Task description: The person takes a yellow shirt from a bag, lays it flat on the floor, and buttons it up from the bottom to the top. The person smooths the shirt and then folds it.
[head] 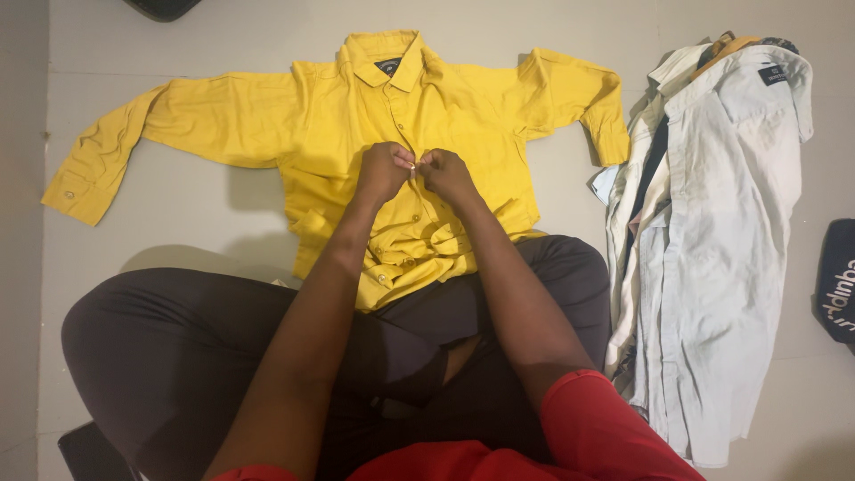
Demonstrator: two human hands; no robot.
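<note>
I see the pale floor [178, 223] filling the frame, and on it one yellow shirt [329, 116] lies spread face up, collar away from me, both long sleeves stretched out to the sides and its lower hem bunched up against my dark trousers [160, 356]. To my right, well apart from that shirt's body but near its sleeve cuff, lies one heap of pale shirts [712, 249], a whitish one on top; how many garments are in it I cannot tell. Both my hands meet at the middle of the yellow shirt's button front, just below the collar. My left hand [383, 169] is closed, fingers pinched on the left edge of the placket, and my right hand [448, 174] is closed likewise on the right edge, the two nearly touching each other with the fabric gripped between them. One dark bag [837, 285] shows at the far right edge, and one dark object [162, 7] sits at the top edge.
</note>
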